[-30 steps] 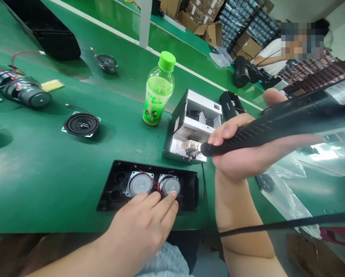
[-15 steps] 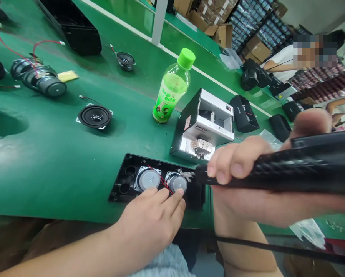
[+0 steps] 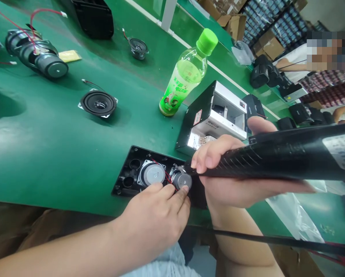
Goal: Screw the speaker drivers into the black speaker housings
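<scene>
A black speaker panel [image 3: 123, 177] lies face down at the table's front edge, with two round speaker drivers seated in it. My left hand [image 3: 158, 213] rests over its near side, fingers bent together and holding the right speaker driver [image 3: 183, 181] by its magnet. Beside it sits the left speaker driver [image 3: 153, 174], with red wires [image 3: 167, 176] running between the two. In my right hand [image 3: 224, 169] is a black electric screwdriver [image 3: 279, 154], held nearly level. Its nose end is at the right driver's upper flange; the bit itself cannot be made out.
Behind the panel stand a silver-and-black screw feeder [image 3: 199, 115] and a green-capped drink bottle [image 3: 184, 75]. Loose speaker drivers [image 3: 98, 103] and a wired speaker assembly [image 3: 37, 55] lie to the left. A plastic bag [image 3: 293, 215] is at right. Another person [image 3: 293, 57] sits across.
The screwdriver has moved left, bringing its nose from beside the right speaker driver to its upper flange. My left hand stays on that driver. The camera view has shifted slightly.
</scene>
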The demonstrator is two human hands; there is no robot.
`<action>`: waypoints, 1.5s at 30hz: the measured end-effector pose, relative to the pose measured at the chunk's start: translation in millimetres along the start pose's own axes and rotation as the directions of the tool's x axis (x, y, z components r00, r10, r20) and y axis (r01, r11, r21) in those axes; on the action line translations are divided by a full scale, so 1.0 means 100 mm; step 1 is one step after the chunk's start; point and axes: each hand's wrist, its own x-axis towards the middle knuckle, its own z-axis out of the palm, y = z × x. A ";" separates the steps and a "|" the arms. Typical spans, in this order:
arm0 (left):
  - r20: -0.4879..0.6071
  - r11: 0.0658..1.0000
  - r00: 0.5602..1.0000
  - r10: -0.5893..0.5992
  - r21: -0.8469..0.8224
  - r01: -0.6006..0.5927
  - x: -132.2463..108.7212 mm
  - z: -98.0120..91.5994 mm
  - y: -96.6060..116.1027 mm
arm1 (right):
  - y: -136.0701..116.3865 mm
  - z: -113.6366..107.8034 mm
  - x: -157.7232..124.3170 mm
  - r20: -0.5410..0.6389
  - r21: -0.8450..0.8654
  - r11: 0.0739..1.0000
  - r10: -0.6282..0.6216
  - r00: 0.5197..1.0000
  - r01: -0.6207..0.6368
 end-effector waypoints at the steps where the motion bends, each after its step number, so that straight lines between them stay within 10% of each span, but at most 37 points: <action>1: -0.001 1.000 1.000 -0.003 -0.001 0.003 0.00 0.00 0.00 | 0.01 0.00 0.00 0.002 -0.003 1.000 0.002 1.000 -0.002; 18: -0.022 1.000 1.000 -0.014 -0.005 0.014 0.02 -0.01 0.01 | 0.19 0.01 -0.01 0.109 0.070 0.997 0.002 0.994 -0.009; 35: 0.011 0.998 1.000 -0.026 -0.050 0.027 0.00 0.01 0.01 | -0.07 -0.01 0.05 -0.094 0.063 0.998 -0.008 0.996 0.014; 45: -0.117 0.851 0.887 -0.447 -0.360 0.382 0.15 -0.40 -0.34 | -0.52 -0.06 -0.07 -0.131 0.108 0.991 -0.067 0.989 0.081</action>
